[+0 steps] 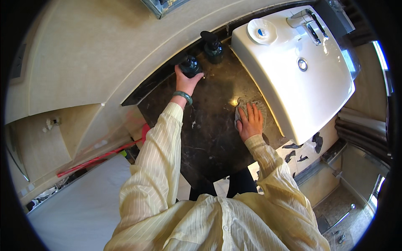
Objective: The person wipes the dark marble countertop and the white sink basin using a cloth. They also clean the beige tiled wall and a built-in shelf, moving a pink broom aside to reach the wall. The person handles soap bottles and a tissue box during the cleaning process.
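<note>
My left hand (pixel 188 81) is wrapped round a dark pump bottle (pixel 190 66) at the back left of the dark marble counter (pixel 209 134). A second dark pump bottle (pixel 214 51) stands just to its right, apart from my hand. On the counter beside the sink, my right hand (pixel 251 120) lies flat with its fingers stretched out over a grey cloth (pixel 241 104). The palm presses the cloth down, and part of it is hidden beneath my hand. Light shines off the counter top near the cloth.
A white basin (pixel 284 83) with a chrome tap (pixel 307 23) rises to the right of the counter. On its back left corner sits a small white dish (pixel 262 31). A wall runs along the back. A red pole (pixel 98 158) leans at the left, near a grey-white surface (pixel 79 205).
</note>
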Tool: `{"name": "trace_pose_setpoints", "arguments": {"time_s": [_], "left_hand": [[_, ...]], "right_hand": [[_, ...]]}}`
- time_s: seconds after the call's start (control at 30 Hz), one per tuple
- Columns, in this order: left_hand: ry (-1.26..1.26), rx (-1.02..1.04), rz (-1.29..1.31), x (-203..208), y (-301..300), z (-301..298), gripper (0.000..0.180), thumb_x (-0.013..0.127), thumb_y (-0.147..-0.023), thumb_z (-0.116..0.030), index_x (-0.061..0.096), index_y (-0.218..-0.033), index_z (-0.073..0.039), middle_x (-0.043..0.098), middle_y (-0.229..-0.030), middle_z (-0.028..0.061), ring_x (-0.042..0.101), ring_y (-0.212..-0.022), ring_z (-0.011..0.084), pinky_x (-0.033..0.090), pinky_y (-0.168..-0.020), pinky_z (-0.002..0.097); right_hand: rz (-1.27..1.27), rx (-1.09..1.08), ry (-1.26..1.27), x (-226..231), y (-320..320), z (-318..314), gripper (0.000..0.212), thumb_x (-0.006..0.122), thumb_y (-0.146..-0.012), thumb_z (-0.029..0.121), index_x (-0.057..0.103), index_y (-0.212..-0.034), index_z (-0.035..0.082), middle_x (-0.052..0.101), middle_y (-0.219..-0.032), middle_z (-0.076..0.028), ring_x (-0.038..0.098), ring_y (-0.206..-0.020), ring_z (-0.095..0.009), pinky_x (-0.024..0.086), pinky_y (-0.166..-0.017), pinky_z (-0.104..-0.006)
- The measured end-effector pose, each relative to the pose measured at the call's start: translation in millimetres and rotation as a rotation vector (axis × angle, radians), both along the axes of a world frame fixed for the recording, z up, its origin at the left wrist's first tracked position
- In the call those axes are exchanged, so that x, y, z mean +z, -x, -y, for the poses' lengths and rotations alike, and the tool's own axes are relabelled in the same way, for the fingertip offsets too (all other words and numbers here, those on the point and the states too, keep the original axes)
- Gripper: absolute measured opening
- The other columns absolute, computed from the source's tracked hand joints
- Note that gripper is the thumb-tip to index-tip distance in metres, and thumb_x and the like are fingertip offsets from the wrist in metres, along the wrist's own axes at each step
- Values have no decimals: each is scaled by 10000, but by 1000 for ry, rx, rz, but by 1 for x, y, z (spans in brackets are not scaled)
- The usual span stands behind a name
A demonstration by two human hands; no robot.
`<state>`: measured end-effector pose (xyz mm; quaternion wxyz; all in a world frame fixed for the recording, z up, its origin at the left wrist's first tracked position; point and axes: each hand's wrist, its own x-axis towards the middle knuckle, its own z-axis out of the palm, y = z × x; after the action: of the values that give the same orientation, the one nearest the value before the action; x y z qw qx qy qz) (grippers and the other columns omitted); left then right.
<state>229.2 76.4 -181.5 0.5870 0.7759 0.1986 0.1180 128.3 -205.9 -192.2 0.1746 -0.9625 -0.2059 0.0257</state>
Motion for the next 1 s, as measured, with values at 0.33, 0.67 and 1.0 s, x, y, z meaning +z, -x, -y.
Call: {"name": "trace_pose_setpoints", "arguments": {"time_s": [0.33, 0.67, 1.0], "left_hand": [[-391, -76, -105, 4, 191, -35, 705, 695, -808, -252, 336, -1359, 3, 423, -1337, 241, 417, -1238, 378, 334, -1042, 419], [-369, -148, -251, -1, 363, -41, 608, 610, -878, -246, 324, -1368, -29, 315, -1418, 248, 314, -1309, 405, 280, -1057, 471], [-746, -474, -577, 7, 369, -27, 758, 630, -816, -283, 255, -1439, -67, 121, -1522, 212, 141, -1394, 386, 194, -1093, 483]], "right_hand": [[114, -334, 133, -15, 13, -38, 513, 540, -858, 333, 467, -1339, 171, 370, -1428, -142, 258, -1360, -337, 192, -1103, -487], [59, 64, -41, -4, 171, -171, 496, 634, -738, 289, 548, -1213, 175, 436, -1374, -139, 361, -1303, -338, 280, -1045, -507], [36, 153, 66, -7, 205, -90, 505, 629, -755, 314, 541, -1240, 204, 447, -1364, -113, 359, -1308, -314, 301, -1032, -510]]}}
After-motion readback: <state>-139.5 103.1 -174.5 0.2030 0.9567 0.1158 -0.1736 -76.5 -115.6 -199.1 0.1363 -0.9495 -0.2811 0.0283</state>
